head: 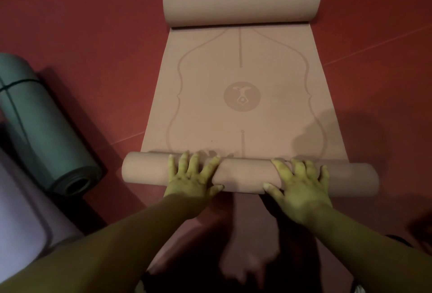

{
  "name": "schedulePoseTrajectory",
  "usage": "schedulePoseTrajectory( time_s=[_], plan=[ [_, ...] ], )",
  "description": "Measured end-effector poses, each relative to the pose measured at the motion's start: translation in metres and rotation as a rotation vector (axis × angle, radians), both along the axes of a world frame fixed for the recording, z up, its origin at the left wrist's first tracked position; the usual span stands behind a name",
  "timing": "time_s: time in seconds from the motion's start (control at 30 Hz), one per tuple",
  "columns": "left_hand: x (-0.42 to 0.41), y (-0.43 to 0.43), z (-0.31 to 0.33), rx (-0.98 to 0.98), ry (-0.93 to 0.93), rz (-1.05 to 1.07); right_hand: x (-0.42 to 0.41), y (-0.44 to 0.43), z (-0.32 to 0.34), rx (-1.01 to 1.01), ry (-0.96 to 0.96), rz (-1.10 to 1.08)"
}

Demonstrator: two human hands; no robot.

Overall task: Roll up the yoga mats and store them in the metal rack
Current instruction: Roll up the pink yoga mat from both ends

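Rolling up a dusty-pink rubber yoga mat (pixel 210 110) on the dark red padded floor (pixel 93 35): left hand (pixel 194 176) and right hand (pixel 301 183) laid side by side on top of the near roll (pixel 247 177), fingers spread and almost straight, pressing down rather than clasping, thumbs tucked against the roll's near side. Spread flat through the middle, round emblem (pixel 242 96) face up, and curled at the far end into a second, thicker roll (pixel 240 5). Best done by pushing both palms forward with equal weight, keeping the roll's ends in line with the mat's long edges to avoid coning, and drawing back now and then to tighten the core. Probably calls for flattening the far curl first, or else ending with two rolls meeting in the middle. No metal rack anywhere in view. Off to the floor's left side, a grey-green rolled foam mat (pixel 37 124) with a dark strap, cut off by the frame, and beside it a pale lilac mat (pixel 21 218), only partly seen. Below the hands, blurred bare feet (pixel 250 253) in dim light. Impossible to judge how tight the near roll is wound, or to read the emblem's figure.
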State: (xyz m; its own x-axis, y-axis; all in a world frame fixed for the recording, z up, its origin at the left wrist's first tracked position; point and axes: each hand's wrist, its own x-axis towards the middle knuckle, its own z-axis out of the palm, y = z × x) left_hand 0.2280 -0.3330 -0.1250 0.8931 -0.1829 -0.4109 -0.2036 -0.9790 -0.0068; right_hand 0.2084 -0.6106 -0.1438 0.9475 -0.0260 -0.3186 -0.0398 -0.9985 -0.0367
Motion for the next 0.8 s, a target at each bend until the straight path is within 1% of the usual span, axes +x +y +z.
schedulePoseTrajectory(
  time_s=[0.1,0.17,0.3,0.37,0.5,0.57,0.73,0.8],
  plan=[
    [-0.008,-0.001,-0.004,0.026,-0.024,-0.009,0.004,0.001,0.004,-0.009,0.029,0.002],
    [-0.005,-0.003,-0.005,0.035,-0.003,0.005,0.005,0.001,0.003,-0.002,0.019,0.004],
    [0.006,-0.001,-0.003,-0.001,0.015,-0.007,0.007,0.001,0.004,-0.004,0.021,0.011],
    [0.011,0.000,-0.002,-0.016,0.022,-0.010,0.003,0.001,0.003,0.009,0.006,0.013],
    [0.019,0.001,-0.003,-0.051,0.045,-0.015,-0.001,0.001,-0.005,0.030,-0.089,0.010],
    [0.024,0.003,-0.002,-0.071,0.046,-0.011,0.005,0.001,-0.004,0.014,-0.067,0.013],
    [0.018,0.005,-0.004,-0.048,-0.014,-0.051,0.016,-0.001,-0.002,0.003,-0.074,0.015],
    [0.009,0.005,-0.013,-0.059,-0.089,-0.072,0.016,-0.001,-0.003,0.003,-0.062,0.017]
  ],
)
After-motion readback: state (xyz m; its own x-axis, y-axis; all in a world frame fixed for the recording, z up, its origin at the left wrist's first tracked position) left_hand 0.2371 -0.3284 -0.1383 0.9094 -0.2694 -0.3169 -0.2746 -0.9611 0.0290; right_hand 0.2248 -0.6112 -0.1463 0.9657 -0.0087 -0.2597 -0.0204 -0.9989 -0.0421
